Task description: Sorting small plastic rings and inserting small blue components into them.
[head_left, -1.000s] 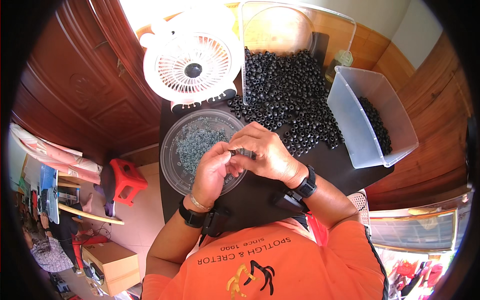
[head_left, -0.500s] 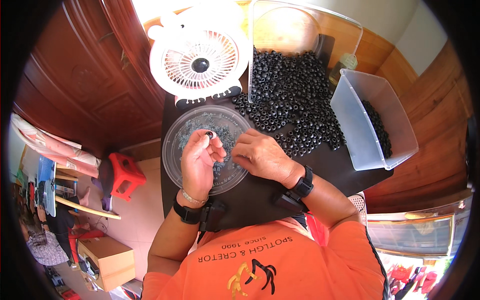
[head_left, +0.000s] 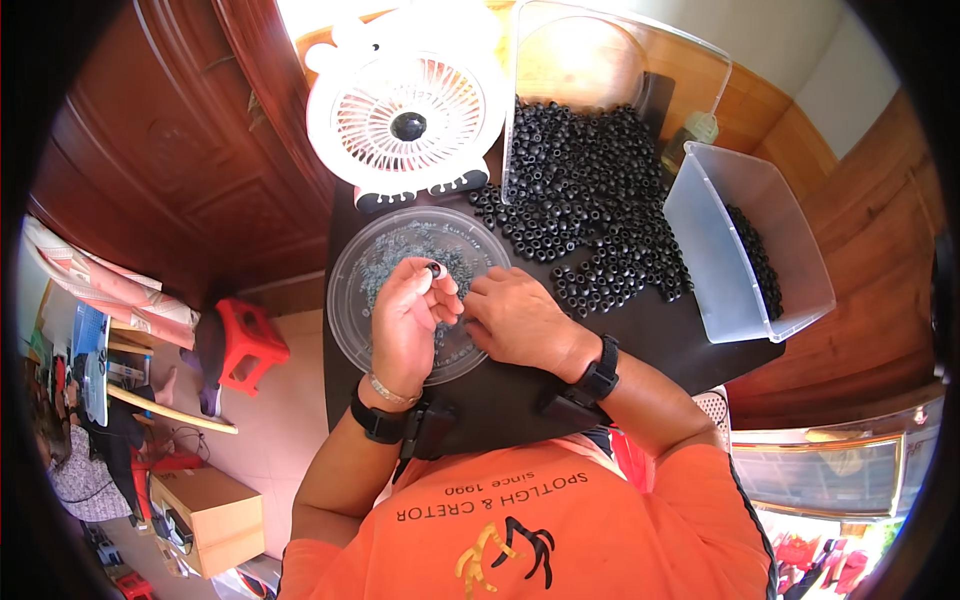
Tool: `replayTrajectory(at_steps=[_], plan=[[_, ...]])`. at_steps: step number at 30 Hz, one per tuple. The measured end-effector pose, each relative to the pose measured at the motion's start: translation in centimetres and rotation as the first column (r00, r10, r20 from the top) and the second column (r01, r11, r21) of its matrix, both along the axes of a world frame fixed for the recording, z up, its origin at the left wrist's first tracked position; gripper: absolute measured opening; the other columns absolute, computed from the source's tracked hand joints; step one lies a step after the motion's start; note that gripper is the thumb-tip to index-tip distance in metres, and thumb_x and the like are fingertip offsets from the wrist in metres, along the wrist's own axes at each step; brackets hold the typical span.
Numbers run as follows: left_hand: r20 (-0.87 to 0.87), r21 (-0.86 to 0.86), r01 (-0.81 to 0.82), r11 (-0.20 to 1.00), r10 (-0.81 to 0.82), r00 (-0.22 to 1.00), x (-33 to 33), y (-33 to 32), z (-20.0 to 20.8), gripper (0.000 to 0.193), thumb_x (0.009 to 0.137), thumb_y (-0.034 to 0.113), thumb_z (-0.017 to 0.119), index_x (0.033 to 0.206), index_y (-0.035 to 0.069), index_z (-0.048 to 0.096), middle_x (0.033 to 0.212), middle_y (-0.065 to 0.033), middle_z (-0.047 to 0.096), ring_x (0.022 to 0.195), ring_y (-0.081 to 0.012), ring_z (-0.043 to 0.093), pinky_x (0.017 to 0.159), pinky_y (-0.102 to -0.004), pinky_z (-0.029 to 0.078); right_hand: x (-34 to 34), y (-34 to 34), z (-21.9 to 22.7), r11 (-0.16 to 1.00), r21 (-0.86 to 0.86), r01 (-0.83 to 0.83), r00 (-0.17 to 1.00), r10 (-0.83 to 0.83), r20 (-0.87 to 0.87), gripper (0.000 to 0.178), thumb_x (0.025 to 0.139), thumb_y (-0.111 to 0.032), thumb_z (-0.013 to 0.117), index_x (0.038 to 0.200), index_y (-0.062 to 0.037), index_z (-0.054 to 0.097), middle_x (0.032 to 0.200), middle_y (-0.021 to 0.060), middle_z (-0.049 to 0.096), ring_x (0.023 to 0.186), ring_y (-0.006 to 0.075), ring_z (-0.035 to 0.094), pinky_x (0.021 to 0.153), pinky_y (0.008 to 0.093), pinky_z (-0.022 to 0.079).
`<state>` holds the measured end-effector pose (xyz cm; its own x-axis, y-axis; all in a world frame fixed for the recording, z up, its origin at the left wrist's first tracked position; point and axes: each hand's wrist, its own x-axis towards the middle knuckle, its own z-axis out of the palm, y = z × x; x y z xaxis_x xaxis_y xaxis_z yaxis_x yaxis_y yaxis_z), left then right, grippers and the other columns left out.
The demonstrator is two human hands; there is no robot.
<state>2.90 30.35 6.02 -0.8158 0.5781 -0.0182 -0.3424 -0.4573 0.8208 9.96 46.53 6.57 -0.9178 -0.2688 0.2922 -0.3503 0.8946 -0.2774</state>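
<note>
My left hand (head_left: 405, 325) is raised palm up over a round clear plastic dish (head_left: 345, 300). Between its thumb and index finger it pinches a small black ring-shaped piece (head_left: 434, 270), with a pale edge showing beside it. Many tiny grey-blue bits (head_left: 405, 245) lie spread in the dish. At the dish's right rim is my right hand (head_left: 525, 325), back upward, fingers bent together and pointing left. Its fingertips are hidden, so anything between them cannot be made out. Beyond it lies a large heap of small black ring pieces (head_left: 580, 170) on the dark table (head_left: 660, 345).
A white animal-shaped fan (head_left: 408, 125) stands behind the dish. A tilted translucent bin (head_left: 730, 260) with more black pieces is at the right. A clear-edged container (head_left: 510, 120) surrounds part of the heap. At left on the floor are a red stool (head_left: 250, 345) and a cardboard box (head_left: 215, 515).
Both hands stay almost in place. My right hand's fingers have shifted slightly, and the black ring piece in my left hand is turned a little. The whole view has moved slightly.
</note>
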Motion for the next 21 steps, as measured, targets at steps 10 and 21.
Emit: replayTrajectory(at_steps=[10,21], plan=[[0.047,0.010,0.156,0.988,-0.157,0.987,0.5,0.2,-0.9,0.018,0.096,0.021,0.050,0.099,0.004,0.056,0.087,-0.0083,0.062,0.074,-0.0190,0.061,0.066,-0.0286,0.047,-0.3,1.9,0.9,0.757,-0.652,0.044,0.992,-0.110,-0.061,0.011,0.078,-0.004,0.071,0.087,-0.0035,0.065,0.085,0.0085,0.066,0.080,0.0212,0.066,0.073,0.0325,0.053],[0.066,-0.027,0.235,0.972,-0.232,0.970,0.8,0.8,-0.9,0.017,0.096,0.019,0.050,0.098,0.004,0.058,0.087,-0.0047,0.064,0.072,-0.0141,0.061,0.064,-0.0247,0.046,-0.3,2.0,1.2,0.766,-0.640,-0.064,0.990,-0.030,-0.135,0.011,0.081,-0.006,0.070,0.092,-0.0077,0.068,0.090,0.0042,0.068,0.090,0.0262,0.062,0.083,0.0366,0.050]])
